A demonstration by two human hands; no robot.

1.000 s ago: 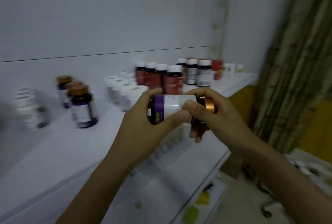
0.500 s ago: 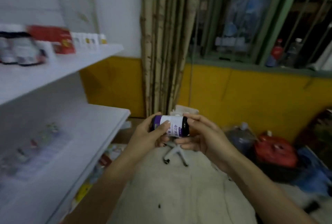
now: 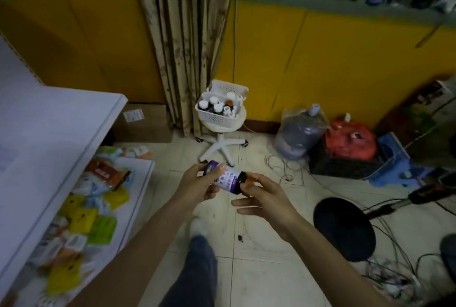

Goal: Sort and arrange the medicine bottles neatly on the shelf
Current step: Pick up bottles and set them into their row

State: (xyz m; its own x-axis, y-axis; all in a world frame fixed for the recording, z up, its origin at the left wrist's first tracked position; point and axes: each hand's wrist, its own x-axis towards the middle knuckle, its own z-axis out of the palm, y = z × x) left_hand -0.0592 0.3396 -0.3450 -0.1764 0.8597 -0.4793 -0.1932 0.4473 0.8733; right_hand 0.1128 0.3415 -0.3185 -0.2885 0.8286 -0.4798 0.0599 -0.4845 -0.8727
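Observed: bottle [image 3: 225,179] held crosswise.
I see its long axis near-horizontal, cap [image 3: 248,181] pointing right; left hand [image 3: 197,184] grip wraps the base, right hand [image 3: 262,195] pinches the cap.

Shop storeroom: stocked shelves [image 3: 56,119], med basket [image 3: 215,117]

**Dim indoor frame, soft focus, warped edges**

You're shooting in low, flat light. The floor tiles [image 3: 259,269] in the middle are catching the brightest patch, and the yellow wall [image 3: 345,60] is glowing evenly while going murky towards the top left. The shelf [image 3: 49,121] is smearing at the left edge, and the packets [image 3: 81,218] under it are blurring together. The bottle [image 3: 228,178] label is reading soft, with no legible text. The wide lens is bending wall lines near the corners. The round black base [image 3: 345,227] is crushing to flat black.
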